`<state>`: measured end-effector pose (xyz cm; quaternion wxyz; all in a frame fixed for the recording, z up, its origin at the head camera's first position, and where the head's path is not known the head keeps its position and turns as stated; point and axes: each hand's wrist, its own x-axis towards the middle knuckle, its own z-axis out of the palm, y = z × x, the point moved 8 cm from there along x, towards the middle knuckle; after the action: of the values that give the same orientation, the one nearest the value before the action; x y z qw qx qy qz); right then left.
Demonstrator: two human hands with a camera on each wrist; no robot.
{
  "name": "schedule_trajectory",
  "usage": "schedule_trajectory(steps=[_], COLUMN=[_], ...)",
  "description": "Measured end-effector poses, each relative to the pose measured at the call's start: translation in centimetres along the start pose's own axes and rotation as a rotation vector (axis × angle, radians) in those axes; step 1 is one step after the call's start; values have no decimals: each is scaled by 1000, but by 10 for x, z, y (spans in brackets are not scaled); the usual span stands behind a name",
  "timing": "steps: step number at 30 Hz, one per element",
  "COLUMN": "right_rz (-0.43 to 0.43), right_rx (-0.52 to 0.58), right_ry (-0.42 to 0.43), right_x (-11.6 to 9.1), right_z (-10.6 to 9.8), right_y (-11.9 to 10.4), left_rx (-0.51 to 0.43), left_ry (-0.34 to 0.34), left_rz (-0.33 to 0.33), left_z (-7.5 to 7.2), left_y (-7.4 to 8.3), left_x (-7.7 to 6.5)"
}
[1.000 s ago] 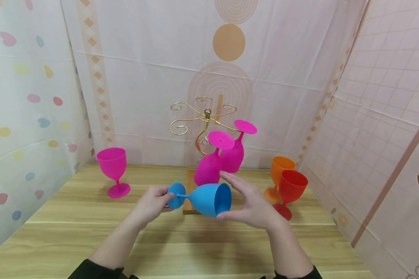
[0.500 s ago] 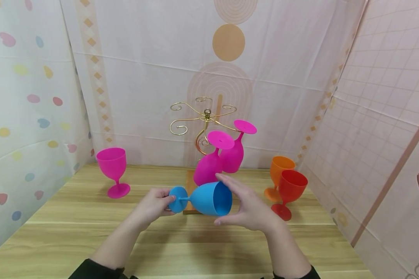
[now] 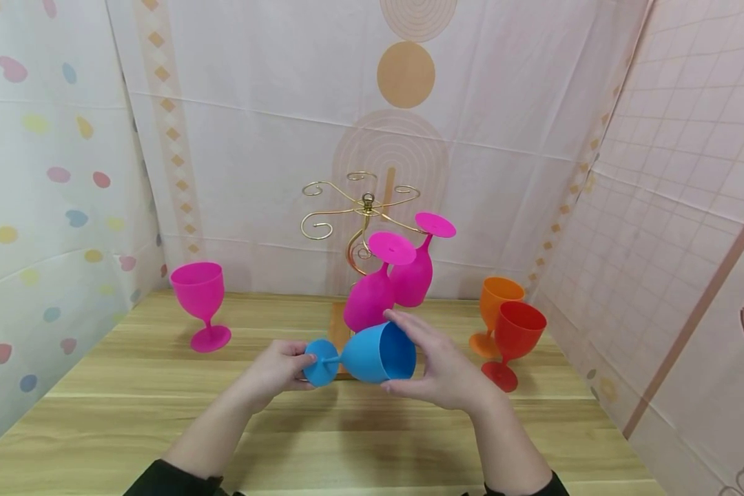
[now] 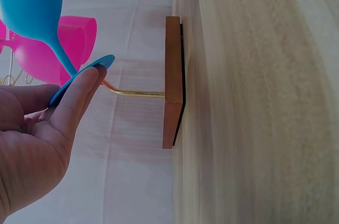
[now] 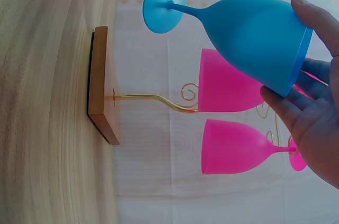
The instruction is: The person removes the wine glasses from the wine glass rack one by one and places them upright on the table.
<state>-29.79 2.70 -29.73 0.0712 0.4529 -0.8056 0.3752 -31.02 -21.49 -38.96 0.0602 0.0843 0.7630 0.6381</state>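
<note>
A blue plastic goblet (image 3: 364, 355) lies sideways in the air between both hands, its mouth to the right. My left hand (image 3: 280, 368) pinches the edge of its round foot, thumb on one face and fingers behind, as the left wrist view also shows. Around the rim of the bowl, my right hand (image 3: 440, 362) holds with the thumb on one side and fingertips (image 5: 275, 102) on the other. Behind it, two magenta goblets (image 3: 369, 300) hang upside down from a gold wire rack (image 3: 367, 207). The rack's wooden base (image 4: 172, 75) is partly hidden in the head view.
On the left of the wood-grain table (image 3: 372, 441) stands an upright magenta goblet (image 3: 198, 293). Upright orange (image 3: 494, 303) and red goblets (image 3: 516, 334) stand close together at the right. Several curled arms of the rack hold nothing. Patterned cloths hang around the table.
The goblet's foot and my left hand have moved slightly right and down. My right fingers and thumb have closed in from around the mouth onto the rim.
</note>
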Motion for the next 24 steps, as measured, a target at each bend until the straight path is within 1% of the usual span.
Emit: schedule_trajectory(steps=[8, 16, 20, 24], right_rz=[13, -26, -24, 11], right_rx=[-15, -33, -23, -12], right_ry=[11, 47, 59, 71], right_x=[-1, -3, -3, -5], right_z=[-2, -9, -13, -19], right_y=[-1, -5, -5, -3], left_rx=[-11, -34, -29, -14], left_ry=[-30, -68, -40, 3], left_rz=[7, 24, 27, 29], left_z=[3, 8, 7, 4], left_y=[-2, 1, 2, 3], left_x=[1, 1, 2, 3])
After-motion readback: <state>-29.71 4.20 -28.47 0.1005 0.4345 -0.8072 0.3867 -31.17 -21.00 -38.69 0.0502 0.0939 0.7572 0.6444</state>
